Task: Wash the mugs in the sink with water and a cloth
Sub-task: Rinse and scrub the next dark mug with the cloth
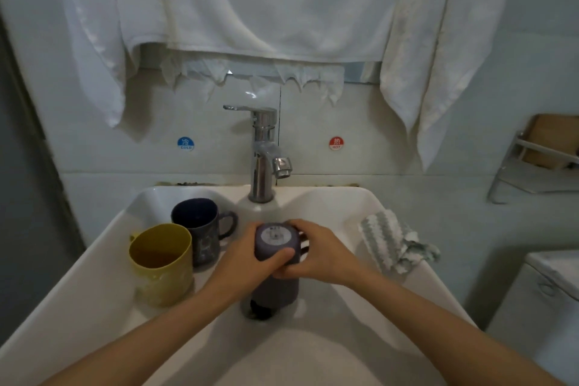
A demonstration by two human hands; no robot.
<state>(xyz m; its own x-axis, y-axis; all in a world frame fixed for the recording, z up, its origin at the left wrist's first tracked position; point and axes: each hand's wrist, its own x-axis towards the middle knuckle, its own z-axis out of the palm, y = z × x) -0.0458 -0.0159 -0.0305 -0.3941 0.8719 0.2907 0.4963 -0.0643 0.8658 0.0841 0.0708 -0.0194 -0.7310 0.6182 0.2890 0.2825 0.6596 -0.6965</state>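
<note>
Grey-purple mug (275,260) stands upside down over the drain of the white sink (94,291), its long axis upright, base with a pale round label facing up, handle pointing right. Both hands clasp it: the left hand (250,255) wraps the left side with its thumb across the front, the right hand (316,252) closes around the handle side. Three mugs in all: a yellow mug (161,263) and a dark blue mug (197,229) sit upright at the left, touching. One striped cloth (391,240) lies on the right rim. One chrome tap (263,150) stands behind.
</note>
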